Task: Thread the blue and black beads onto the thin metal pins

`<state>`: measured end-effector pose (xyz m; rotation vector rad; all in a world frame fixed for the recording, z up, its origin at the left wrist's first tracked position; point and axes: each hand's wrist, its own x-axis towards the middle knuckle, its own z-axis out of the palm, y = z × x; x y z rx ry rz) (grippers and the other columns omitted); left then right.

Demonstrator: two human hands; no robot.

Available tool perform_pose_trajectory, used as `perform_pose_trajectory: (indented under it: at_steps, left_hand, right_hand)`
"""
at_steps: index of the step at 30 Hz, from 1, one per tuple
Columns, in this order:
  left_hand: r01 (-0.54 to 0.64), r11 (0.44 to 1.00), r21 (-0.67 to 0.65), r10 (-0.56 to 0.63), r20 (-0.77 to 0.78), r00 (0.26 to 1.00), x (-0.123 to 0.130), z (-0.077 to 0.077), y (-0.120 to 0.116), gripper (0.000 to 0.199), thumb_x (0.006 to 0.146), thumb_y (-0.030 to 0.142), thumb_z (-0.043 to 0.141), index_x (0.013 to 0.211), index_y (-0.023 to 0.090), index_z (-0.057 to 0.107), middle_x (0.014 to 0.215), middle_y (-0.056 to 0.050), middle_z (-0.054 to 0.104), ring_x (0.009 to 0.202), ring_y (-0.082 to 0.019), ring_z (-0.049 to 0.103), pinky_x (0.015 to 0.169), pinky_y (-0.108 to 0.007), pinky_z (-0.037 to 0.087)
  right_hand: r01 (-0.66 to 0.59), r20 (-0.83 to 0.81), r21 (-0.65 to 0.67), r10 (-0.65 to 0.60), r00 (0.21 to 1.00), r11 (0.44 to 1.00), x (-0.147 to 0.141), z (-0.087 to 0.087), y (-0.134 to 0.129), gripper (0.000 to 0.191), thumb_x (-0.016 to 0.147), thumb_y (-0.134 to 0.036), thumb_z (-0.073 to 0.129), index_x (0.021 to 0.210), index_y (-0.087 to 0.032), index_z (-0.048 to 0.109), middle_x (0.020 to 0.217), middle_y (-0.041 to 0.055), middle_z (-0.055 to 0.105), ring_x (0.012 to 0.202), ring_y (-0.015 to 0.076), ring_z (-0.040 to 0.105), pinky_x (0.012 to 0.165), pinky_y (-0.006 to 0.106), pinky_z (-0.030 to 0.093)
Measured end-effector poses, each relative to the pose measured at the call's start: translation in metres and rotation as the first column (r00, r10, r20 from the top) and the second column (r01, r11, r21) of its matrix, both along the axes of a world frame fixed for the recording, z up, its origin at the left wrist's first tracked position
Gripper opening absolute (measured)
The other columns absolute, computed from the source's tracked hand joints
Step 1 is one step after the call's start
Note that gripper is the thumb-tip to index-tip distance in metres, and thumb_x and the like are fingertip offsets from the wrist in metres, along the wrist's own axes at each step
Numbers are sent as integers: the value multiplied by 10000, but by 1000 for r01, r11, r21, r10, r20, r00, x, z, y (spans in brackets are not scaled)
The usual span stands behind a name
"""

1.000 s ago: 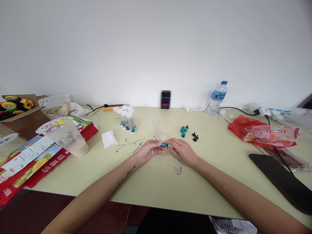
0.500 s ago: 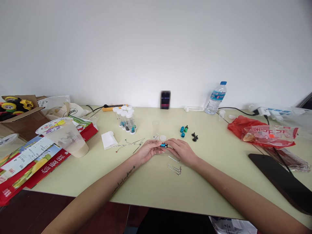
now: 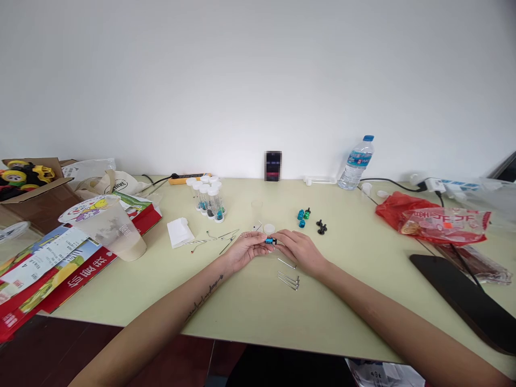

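Note:
Over the middle of the table, my left hand (image 3: 244,251) pinches a small shiny blue cylinder (image 3: 269,241) with a black end. The fingers of my right hand (image 3: 303,251) close on that black end, so both hands grip the same piece. Its finer detail is too small to make out. Just behind it lies a round white cap (image 3: 269,229), and a clear open tube (image 3: 257,209) stands farther back. Several thin L-shaped metal rods (image 3: 288,280) lie in front of my right hand. Beyond that hand are small blue and green pieces (image 3: 301,215) and black pieces (image 3: 321,228).
Several white-capped clear tubes (image 3: 214,204) stand left of centre, near a white paper packet (image 3: 180,233) and thin wires (image 3: 197,242). A drink cup (image 3: 116,231) leans at left. A water bottle (image 3: 357,164), red plastic bag (image 3: 407,209) and black slab (image 3: 459,301) occupy the right.

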<state>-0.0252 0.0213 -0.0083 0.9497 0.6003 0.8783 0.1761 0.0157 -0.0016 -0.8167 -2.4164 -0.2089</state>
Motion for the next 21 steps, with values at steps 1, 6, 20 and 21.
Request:
perform_pose_trajectory:
  at_steps: [1, 6, 20, 21]
  left_hand:
    - [-1, 1000, 1, 1, 0, 1000, 0, 0, 0, 230, 744, 295, 666, 822, 79, 650, 753, -99, 688, 646, -109, 616, 681, -215, 469]
    - [5, 1000, 1, -5, 4, 1000, 0, -1, 0, 219, 752, 283, 658, 829, 79, 649, 751, -100, 690, 653, -111, 622, 680, -209, 471]
    - [8, 1000, -5, -8, 13, 1000, -1, -3, 2, 204, 768, 263, 643, 849, 75, 646, 756, -100, 691, 657, -108, 622, 675, -203, 475]
    - [7, 1000, -5, -7, 11, 1000, -1, -3, 2, 207, 767, 266, 645, 848, 75, 646, 757, -101, 691, 661, -110, 623, 676, -204, 475]
  right_hand:
    - [-3, -2, -4, 3, 1000, 1000, 0, 0, 0, 250, 956, -257, 356, 1152, -207, 503, 1056, 83, 632, 857, 169, 620, 715, 300, 484]
    - [-5, -9, -20, 4, 1000, 1000, 0, -1, 1, 238, 947, -278, 390, 1142, -199, 501, 1064, 82, 628, 863, 174, 616, 718, 305, 482]
    - [13, -5, -34, -13, 1000, 999, 0, -1, 1, 247, 941, -288, 404, 1142, -186, 505, 1068, 86, 624, 818, 170, 611, 702, 297, 471]
    - [13, -3, -36, -13, 1000, 999, 0, -1, 1, 251, 943, -290, 398, 1145, -185, 504, 1066, 89, 624, 809, 169, 610, 698, 297, 471]
